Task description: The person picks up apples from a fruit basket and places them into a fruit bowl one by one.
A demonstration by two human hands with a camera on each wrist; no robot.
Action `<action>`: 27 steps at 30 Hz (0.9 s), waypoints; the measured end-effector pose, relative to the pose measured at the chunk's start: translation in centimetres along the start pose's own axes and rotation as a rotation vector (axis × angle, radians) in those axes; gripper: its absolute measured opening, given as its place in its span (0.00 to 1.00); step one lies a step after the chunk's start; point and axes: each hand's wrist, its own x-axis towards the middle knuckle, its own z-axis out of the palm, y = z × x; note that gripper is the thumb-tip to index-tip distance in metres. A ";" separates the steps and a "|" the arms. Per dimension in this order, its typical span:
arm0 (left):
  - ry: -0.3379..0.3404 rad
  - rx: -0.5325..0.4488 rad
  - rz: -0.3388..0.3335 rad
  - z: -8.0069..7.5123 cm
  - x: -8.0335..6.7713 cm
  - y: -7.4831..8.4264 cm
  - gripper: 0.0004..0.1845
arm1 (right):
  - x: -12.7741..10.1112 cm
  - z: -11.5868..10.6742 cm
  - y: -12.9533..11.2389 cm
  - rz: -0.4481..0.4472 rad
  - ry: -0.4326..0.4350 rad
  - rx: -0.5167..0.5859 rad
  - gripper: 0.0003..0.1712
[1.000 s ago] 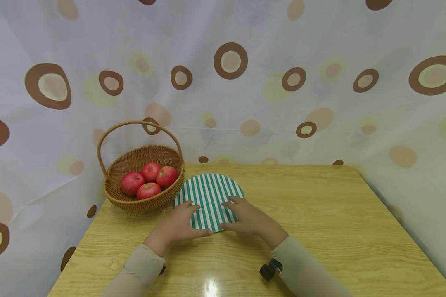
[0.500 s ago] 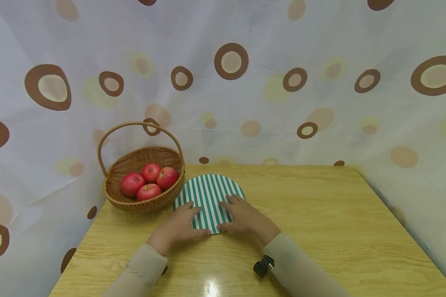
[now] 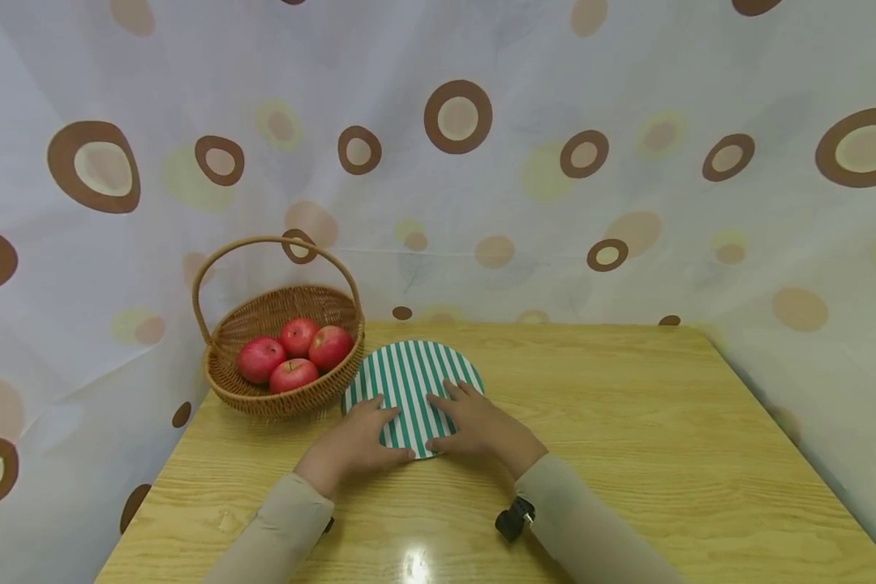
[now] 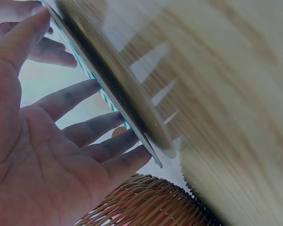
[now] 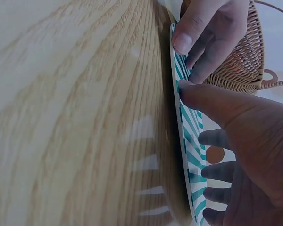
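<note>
Wooden table [image 3: 628, 422], spotted curtain [image 3: 526, 186] behind; both flat-fingered hands on striped mat [image 3: 409, 373].

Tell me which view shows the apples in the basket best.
The head view: four red apples sit in plain sight inside the wicker basket, left of the striped mat. The left wrist view shows only the basket's woven wall with a hint of red; the right wrist view shows its side and handle, no apples.

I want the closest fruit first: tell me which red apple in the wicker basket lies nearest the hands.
The front red apple, lowest in the wicker basket by its near rim; the other three sit behind it.
</note>
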 end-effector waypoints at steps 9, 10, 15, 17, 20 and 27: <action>-0.017 0.004 -0.009 -0.1 0.3 0.1 0.43 | 0.6 0.0 0.4 0.008 -0.041 -0.029 0.47; -0.019 0.005 -0.006 -0.1 0.4 0.1 0.43 | 0.6 0.0 0.4 0.007 -0.042 -0.028 0.47; -0.022 -0.007 0.004 0.0 0.5 0.1 0.42 | 0.5 0.0 0.4 0.005 -0.054 -0.018 0.47; -0.023 -0.012 0.005 0.1 0.4 0.1 0.42 | 0.3 -0.1 0.4 0.001 -0.059 -0.017 0.47; -0.027 -0.014 0.007 0.1 0.5 0.2 0.41 | 0.2 -0.1 0.3 -0.003 -0.063 -0.022 0.47; -0.030 -0.008 -0.003 0.3 0.8 0.1 0.42 | 0.3 0.0 0.6 -0.012 -0.059 -0.026 0.48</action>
